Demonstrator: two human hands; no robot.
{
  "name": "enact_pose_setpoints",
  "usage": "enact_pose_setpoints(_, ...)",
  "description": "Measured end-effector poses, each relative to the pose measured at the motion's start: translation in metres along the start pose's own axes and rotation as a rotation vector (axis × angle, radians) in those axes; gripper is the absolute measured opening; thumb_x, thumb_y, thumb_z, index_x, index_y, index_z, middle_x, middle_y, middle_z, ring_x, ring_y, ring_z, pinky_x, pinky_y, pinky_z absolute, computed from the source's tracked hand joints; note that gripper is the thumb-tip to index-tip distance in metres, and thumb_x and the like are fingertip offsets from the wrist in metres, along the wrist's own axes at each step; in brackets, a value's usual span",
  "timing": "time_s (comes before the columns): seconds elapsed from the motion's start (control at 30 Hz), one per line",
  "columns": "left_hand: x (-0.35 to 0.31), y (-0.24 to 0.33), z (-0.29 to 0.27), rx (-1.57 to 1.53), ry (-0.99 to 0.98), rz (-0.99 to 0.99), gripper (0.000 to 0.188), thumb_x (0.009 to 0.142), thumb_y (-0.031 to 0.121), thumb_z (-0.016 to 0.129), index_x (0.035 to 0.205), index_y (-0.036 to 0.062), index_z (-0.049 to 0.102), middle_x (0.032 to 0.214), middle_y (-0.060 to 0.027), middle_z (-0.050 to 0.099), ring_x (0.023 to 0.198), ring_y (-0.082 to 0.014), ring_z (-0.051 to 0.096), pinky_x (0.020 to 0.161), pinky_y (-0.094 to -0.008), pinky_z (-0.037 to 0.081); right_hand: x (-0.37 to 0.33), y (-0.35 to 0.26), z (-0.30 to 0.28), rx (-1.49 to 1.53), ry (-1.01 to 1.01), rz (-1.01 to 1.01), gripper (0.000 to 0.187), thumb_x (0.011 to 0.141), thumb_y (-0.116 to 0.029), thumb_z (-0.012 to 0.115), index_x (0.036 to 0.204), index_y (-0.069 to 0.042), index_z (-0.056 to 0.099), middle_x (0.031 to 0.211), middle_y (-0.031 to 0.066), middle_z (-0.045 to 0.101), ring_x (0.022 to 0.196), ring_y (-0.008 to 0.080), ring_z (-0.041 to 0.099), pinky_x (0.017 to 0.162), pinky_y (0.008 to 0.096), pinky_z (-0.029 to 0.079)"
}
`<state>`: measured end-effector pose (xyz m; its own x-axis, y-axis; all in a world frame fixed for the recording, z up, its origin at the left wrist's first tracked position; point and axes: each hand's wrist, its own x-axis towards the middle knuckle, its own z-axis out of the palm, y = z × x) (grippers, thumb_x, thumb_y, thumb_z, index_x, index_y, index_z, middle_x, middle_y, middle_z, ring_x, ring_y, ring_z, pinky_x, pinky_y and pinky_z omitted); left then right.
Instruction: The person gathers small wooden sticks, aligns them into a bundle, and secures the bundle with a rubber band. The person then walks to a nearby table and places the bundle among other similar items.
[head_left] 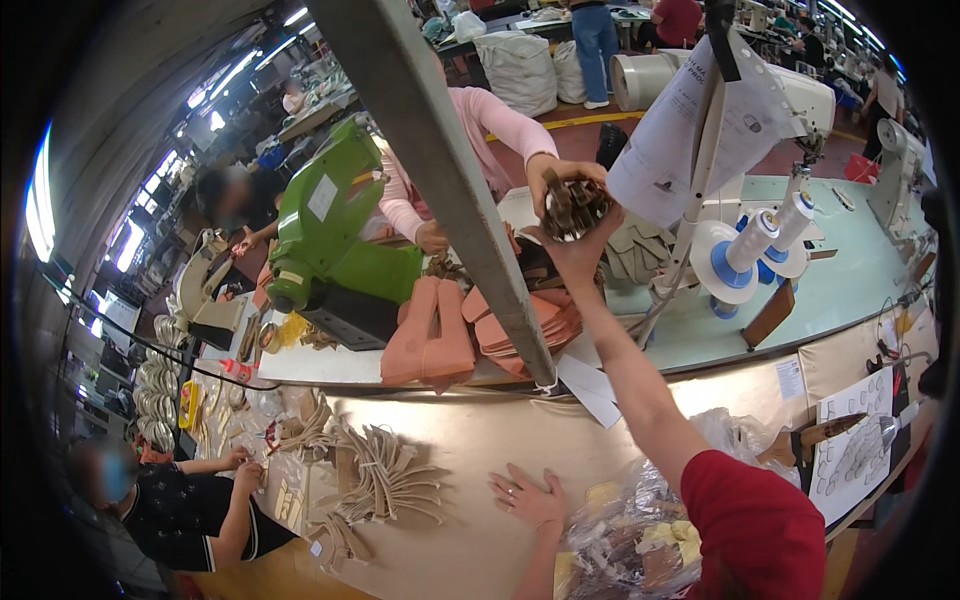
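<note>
Brown bundle (573, 213) is up over the bench (840, 290), gripped from below by my right hand (580, 252), a co-worker's hand (548, 175) also on it, my left hand (528, 500) spread flat on the table (450, 415); looks light, bendy, likely loose, so best held round its sides.

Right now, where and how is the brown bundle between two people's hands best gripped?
Probably the lower edge of the brown bundle, cupped from the near side: the right hand spans it there, and the co-worker's hand covers its upper left. Its rounded, bulky shape favours a wide cup over a pinch.
</note>
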<state>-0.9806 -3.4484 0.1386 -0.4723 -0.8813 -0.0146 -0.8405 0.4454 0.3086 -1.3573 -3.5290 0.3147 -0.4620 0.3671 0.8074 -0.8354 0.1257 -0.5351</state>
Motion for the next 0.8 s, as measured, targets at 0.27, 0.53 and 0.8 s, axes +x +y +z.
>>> enact_pose_setpoints(0.27, 0.000, 0.001, -0.007, -0.004, -0.014, 0.015, 0.076, 0.087, 0.046, 0.046, 0.143, -0.0013, 0.026, 0.149, -0.0327, 0.011, 0.140, -0.0462, 0.008, 0.109, -0.0595, 0.011, 0.001, -0.005, 0.012, 0.498, 0.114, 0.171, 0.089, 0.065, -0.003, 0.083, 0.135, -0.003, 0.027, 0.129, 0.0108, 0.040, 0.118, 0.0241, 0.046, 0.102, 0.0354, 0.042)
enact_pose_setpoints(0.53, 0.002, -0.003, -0.001, -0.015, -0.010, 0.017, 0.075, 0.087, 0.048, 0.048, 0.142, 0.0005, 0.029, 0.148, -0.0321, 0.014, 0.138, -0.0464, 0.012, 0.108, -0.0615, 0.013, -0.002, 0.003, -0.004, 0.253, 0.101, 0.613, 0.069, 0.074, -0.020, 0.080, 0.126, 0.005, 0.042, 0.123, 0.0151, 0.053, 0.108, 0.0210, 0.054, 0.095, 0.0364, 0.043)
enact_pose_setpoints(0.8, 0.002, -0.004, -0.003, -0.019, 0.013, -0.031, 0.077, 0.085, 0.048, 0.050, 0.142, 0.0007, 0.029, 0.147, -0.0324, 0.018, 0.137, -0.0465, 0.015, 0.108, -0.0604, 0.013, -0.027, -0.047, -0.033, 0.130, -0.035, 0.163, 0.042, 0.088, -0.020, 0.067, 0.117, 0.006, 0.055, 0.116, 0.0128, 0.062, 0.099, 0.0211, 0.061, 0.087, 0.0348, 0.047)
